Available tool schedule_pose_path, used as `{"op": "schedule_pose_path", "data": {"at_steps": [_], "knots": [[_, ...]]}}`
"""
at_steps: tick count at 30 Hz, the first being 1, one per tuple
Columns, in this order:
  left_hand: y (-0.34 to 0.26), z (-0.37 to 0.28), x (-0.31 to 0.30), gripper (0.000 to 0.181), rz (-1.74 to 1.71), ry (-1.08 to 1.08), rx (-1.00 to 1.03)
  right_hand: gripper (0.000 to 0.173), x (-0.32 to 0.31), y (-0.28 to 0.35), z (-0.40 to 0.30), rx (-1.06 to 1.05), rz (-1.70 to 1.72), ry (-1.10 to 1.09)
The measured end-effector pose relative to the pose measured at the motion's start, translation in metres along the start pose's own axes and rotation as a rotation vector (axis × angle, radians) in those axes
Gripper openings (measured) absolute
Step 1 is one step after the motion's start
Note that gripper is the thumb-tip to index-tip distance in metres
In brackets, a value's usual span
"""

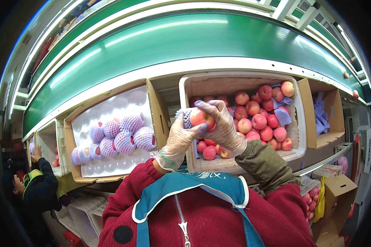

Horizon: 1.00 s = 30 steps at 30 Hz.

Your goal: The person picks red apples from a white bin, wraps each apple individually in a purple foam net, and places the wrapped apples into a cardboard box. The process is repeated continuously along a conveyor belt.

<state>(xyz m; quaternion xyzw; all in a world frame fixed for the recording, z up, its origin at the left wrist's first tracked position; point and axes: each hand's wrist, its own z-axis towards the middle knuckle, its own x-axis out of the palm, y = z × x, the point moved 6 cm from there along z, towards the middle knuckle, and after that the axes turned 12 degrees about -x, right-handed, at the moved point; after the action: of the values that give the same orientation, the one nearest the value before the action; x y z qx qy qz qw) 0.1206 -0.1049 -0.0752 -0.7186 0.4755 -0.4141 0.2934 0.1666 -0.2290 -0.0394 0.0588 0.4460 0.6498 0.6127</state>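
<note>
Both my hands wear clear plastic gloves and meet over the left side of a white plastic crate of loose apples. My right hand grips a red and yellow apple by its bare end. My left hand holds a purple foam net sleeve that covers the apple's left end. To the left stands a cardboard box with a white dimpled tray. Two rows of apples in foam nets lie on that tray.
Beyond the crate runs a green conveyor belt with a white rail. A cardboard box at the right holds purple foam sleeves. Another person works at the far left. Bagged apples sit at the lower right.
</note>
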Motion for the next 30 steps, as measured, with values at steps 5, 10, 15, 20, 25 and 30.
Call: {"op": "schedule_pose_path", "data": {"at_steps": [5, 10, 15, 20, 25, 30], "knots": [[-0.003, -0.015, -0.001, 0.075, -0.177, 0.156, -0.037, 0.065, -0.005, -0.014, 0.003, 0.155, 0.567, -0.018], [-0.014, -0.035, 0.009, 0.085, -0.315, 0.376, -0.029, 0.043, 0.035, -0.018, 0.0, 0.557, 1.093, 0.118], [-0.014, -0.051, -0.002, 0.07, -0.321, 0.43, 0.02, 0.048, 0.046, 0.005, -0.028, 0.795, 1.578, 0.218], [-0.011, -0.054, -0.019, 0.085, -0.437, 0.383, 0.076, 0.052, 0.04, 0.017, -0.006, 0.312, 1.038, 0.097], [-0.03, -0.072, -0.029, 0.077, 0.058, 0.098, 0.222, 0.03, 0.028, 0.032, 0.001, 0.497, 1.083, -0.02], [-0.05, -0.072, -0.042, 0.069, 0.229, -0.227, 0.434, 0.021, 0.02, 0.046, -0.004, -0.028, 0.34, -0.16]]}}
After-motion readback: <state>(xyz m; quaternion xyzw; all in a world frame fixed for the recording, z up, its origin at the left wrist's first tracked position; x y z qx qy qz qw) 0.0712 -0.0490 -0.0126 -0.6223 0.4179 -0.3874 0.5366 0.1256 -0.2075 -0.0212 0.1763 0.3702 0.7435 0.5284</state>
